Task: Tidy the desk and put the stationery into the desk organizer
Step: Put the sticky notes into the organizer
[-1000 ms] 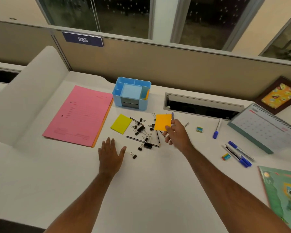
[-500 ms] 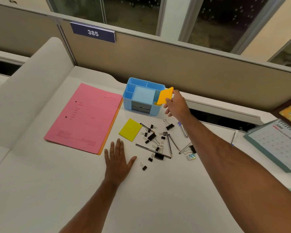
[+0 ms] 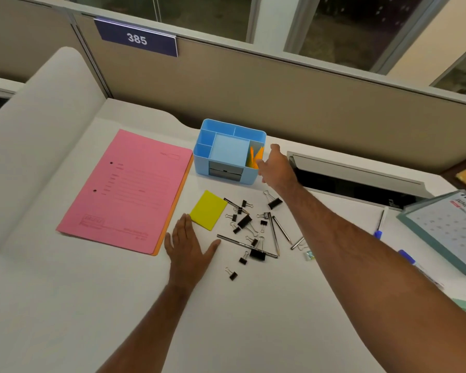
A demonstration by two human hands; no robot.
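Reaching beside the blue desk organizer, the right hand hangs with fingers loosely extended, holding nothing, just beside the orange sticky notes standing in the organizer's right compartment. The left hand lies flat, fingers spread, on the bench, its fingertips touching the yellow sticky pad. Binder clips and pencils lie scattered between the arms.

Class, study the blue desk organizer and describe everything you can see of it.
The blue desk organizer looks like light-blue plastic and stands upright on the white desk near the partition. It has several open compartments and grey drawers in front. Orange sticky notes stand in its right compartment, where the right hand reaches.
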